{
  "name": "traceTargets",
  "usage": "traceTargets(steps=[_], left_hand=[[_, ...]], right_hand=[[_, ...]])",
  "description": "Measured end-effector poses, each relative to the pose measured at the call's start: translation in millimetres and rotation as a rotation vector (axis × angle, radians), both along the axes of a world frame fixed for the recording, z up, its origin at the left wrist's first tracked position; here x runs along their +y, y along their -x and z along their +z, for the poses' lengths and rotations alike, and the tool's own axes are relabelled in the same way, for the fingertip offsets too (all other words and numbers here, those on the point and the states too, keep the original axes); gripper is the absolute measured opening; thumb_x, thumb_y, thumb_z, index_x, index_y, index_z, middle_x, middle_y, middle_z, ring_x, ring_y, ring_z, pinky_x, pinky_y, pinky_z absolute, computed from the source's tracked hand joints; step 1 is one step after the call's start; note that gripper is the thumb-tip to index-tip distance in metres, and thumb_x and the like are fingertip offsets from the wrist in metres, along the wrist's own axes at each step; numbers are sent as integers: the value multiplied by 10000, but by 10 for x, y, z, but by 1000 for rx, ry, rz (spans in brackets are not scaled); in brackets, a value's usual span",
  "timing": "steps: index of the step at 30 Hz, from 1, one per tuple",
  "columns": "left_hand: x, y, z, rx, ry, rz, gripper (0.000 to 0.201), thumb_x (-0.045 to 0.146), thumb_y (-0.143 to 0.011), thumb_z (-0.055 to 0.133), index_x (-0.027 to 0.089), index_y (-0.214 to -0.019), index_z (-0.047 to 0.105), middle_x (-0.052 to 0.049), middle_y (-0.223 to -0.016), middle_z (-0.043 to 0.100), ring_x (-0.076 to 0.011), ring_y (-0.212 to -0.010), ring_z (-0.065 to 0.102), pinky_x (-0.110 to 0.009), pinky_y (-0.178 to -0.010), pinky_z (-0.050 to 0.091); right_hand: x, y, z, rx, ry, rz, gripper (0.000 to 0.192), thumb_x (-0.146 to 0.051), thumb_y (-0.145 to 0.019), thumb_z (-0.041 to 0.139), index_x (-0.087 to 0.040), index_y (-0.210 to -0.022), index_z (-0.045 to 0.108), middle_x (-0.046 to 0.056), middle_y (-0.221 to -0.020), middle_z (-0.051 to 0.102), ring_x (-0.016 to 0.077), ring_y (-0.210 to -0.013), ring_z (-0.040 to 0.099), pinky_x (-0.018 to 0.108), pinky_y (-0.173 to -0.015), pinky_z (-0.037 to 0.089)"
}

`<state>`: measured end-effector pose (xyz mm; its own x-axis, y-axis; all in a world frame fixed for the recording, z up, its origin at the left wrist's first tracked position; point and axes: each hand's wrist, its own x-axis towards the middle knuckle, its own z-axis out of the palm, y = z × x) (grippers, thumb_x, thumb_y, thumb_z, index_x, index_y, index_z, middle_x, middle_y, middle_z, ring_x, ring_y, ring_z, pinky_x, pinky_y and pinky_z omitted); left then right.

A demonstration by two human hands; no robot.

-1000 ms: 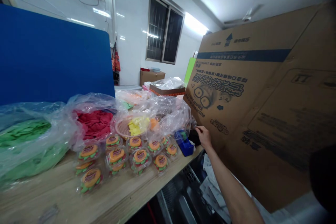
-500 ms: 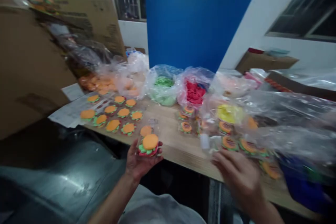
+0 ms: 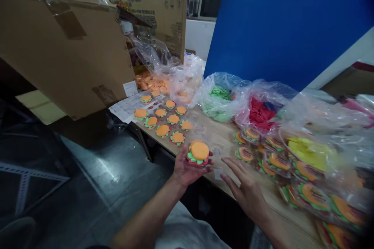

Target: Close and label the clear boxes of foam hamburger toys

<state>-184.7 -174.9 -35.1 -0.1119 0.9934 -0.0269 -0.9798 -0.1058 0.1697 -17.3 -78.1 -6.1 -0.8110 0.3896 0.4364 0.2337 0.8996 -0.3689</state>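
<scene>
Just above the near edge of the wooden surface (image 3: 217,134), a toy burger (image 3: 198,153) with an orange top, green frill and red base sat in the cupped left hand (image 3: 187,167), fingers curled around its underside. Beside it, the right hand (image 3: 244,186) hovered flat and spread over the surface, holding nothing. Loose burgers (image 3: 163,118) lay in rows to the left, packaged burgers (image 3: 270,155) to the right. Behind them stood plastic bags of green pieces (image 3: 219,99) and red pieces (image 3: 258,113), a blue panel (image 3: 280,27) and cardboard boxes (image 3: 64,46).
</scene>
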Motion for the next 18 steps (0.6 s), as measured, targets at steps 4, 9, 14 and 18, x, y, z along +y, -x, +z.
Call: traceTargets(steps=[4,9,14,18], left_hand=[[124,-62,-9,-50,-30,-57,573,547,-740,464,76,-1045,582,-163,-984,628,-276,-827,592,-368,-728,399],[166,-84,-9,-127,-13,-55,558,555,-766,433,85,-1024,587,-130,-903,647,-260,-822,598,-357,-713,410],[149,-58,-43,-149,28,-31,513,529,-773,453,88,-997,590,-128,-902,645,-259,-833,604,-338,-682,423],[158,-30,-59,-124,51,-23,480,510,-773,471,99,-986,594,-122,-907,648,-253,-811,614,-336,-671,433]], right_hand=[[-74,297,233,63,125,46,478,-315,-835,509,-212,-1288,397,115,-1251,508,244,-1181,443,442,-948,404],[-139,411,178,82,154,60,414,-271,-820,530,-215,-1226,469,113,-1216,536,250,-1156,464,457,-936,409],[-146,417,140,46,97,38,328,-237,-816,533,-200,-1141,520,107,-1143,575,246,-1105,493,464,-929,404],[-127,450,143,36,89,37,288,-250,-812,542,-200,-1096,539,107,-1099,583,244,-1081,503,458,-913,415]])
